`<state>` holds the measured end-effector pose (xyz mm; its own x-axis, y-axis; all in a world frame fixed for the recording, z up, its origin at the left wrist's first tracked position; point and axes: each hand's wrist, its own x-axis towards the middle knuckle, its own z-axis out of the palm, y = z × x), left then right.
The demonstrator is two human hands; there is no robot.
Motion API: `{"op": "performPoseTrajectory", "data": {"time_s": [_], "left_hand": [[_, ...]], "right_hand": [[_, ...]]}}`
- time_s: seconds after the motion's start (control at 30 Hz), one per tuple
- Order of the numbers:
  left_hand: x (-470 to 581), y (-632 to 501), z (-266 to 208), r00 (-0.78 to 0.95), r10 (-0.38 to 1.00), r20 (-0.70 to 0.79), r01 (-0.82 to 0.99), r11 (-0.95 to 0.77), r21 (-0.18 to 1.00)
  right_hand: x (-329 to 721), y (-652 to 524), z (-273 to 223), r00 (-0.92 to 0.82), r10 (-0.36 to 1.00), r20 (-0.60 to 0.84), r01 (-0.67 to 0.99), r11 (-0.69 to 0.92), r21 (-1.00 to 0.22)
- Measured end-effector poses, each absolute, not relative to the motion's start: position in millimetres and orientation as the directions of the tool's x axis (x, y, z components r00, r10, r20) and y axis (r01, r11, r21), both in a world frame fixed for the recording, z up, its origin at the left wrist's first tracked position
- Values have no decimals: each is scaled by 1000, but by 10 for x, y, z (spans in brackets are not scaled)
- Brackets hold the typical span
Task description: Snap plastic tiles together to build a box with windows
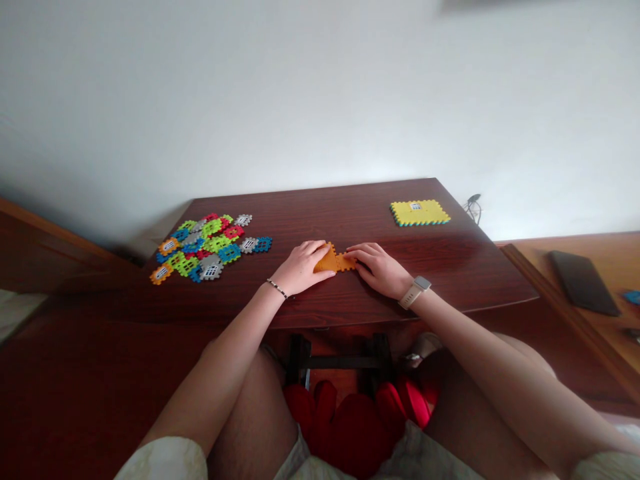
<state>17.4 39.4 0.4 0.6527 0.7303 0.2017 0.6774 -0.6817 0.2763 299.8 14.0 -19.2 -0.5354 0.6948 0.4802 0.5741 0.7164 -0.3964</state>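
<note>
Near the front middle of the dark wooden table, my left hand point(305, 268) is closed on an orange toothed building tile point(327, 260), thumb in front and fingers behind. A smaller orange toothed piece point(346, 262) meets its right side; whether the two are locked together I cannot tell. The fingers of my right hand point(377, 268) grip the right end of that smaller piece. My fingers hide parts of both orange pieces.
On the left of the table point(310, 213) lies a loose pile of colourful toothed tiles point(213, 243), some with window inserts. A yellow toothed panel point(425, 213) with a small window lies at the back right. Beyond the right edge are a cable point(473, 203) and a dark flat object point(583, 281).
</note>
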Motion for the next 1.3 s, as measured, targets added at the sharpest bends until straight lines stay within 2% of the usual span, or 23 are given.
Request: {"op": "performPoseTrajectory", "data": {"time_s": [0.17, 0.63, 1.3], "left_hand": [[173, 397, 8, 656, 728, 198, 680, -684, 264], [179, 413, -45, 620, 739, 264, 652, -672, 350], [189, 406, -87, 609, 729, 311, 630, -683, 369]], "right_hand": [[3000, 140, -188, -538, 698, 473, 578, 713, -396], [2988, 144, -190, -529, 709, 466, 584, 703, -406], [2957, 180, -200, -520, 705, 481, 611, 701, -368]]}}
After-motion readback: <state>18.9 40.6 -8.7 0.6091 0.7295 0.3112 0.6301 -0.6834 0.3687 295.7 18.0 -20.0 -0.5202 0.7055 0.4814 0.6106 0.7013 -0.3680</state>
